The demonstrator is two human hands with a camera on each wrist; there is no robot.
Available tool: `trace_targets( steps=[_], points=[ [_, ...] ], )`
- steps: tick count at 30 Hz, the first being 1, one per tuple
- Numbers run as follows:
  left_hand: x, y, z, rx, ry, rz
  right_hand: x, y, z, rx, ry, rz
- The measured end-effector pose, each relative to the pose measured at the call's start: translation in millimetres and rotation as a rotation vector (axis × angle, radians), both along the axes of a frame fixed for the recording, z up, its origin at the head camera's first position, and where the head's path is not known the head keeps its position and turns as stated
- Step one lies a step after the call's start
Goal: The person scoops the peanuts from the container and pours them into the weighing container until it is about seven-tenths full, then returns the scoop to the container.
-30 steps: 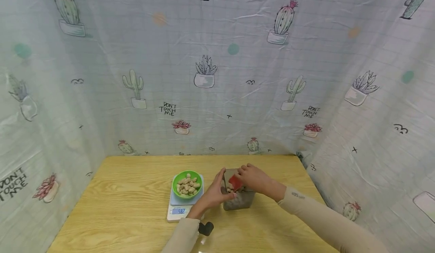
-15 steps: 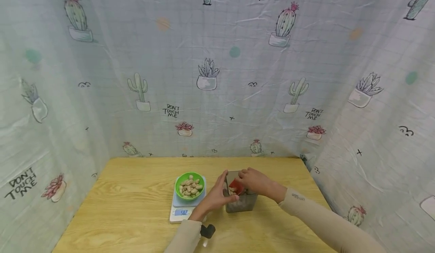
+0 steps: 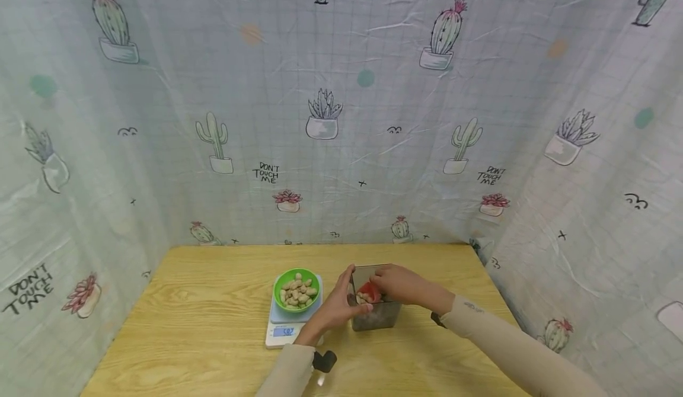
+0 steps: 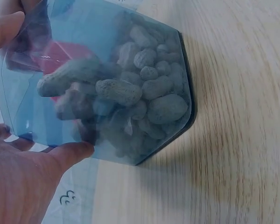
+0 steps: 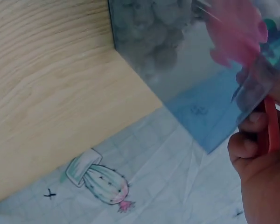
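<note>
A clear grey plastic container (image 3: 376, 321) stands on the table, partly filled with peanuts in the shell (image 4: 119, 92). My left hand (image 3: 335, 307) holds its left side, the thumb at the front wall and the fingers along the rim. Inside the opening, my right hand (image 3: 404, 284) grips the handle of a red scoop (image 3: 372, 292); the right wrist view shows fingers curled round that handle (image 5: 273, 128). Several peanuts lie at the scoop's mouth, seen blurred through the container wall in the left wrist view. The palm of my right hand is hidden in the head view.
Left of the container is a white kitchen scale (image 3: 273, 317), its display (image 3: 283, 332) lit and reading about 582, decimal point unclear. On it sits a green bowl (image 3: 277, 295) of peanuts. A cactus-print curtain (image 3: 341, 195) hangs behind the wooden table (image 3: 187, 314).
The right hand has tilted and shifted slightly lower in the container, with the scoop mouth turning among the peanuts. The left hand keeps its hold; the head view has shifted a little.
</note>
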State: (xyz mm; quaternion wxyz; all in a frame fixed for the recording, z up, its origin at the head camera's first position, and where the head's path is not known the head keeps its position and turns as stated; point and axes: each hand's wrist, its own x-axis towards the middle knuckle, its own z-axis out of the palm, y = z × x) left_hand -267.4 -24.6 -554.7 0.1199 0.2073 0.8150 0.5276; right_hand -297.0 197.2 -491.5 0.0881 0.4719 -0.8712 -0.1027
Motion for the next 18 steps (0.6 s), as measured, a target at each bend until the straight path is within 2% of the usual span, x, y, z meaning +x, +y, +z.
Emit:
trace_targets(
  steps=[5, 10, 18],
  points=[
    [-1.6, -2, 0.3, -0.001, 0.012, 0.014, -0.4, 10, 8.8, -0.148, -0.159, -0.057],
    [-3.4, -2, -0.7, -0.018, 0.012, 0.024, -0.4, 19, 11.2, -0.24, -0.275, -0.082],
    [-2.7, -1, 0.4, -0.016, 0.0, 0.02, 1.4, 28, 5.5, -0.308, -0.352, -0.14]
  ],
)
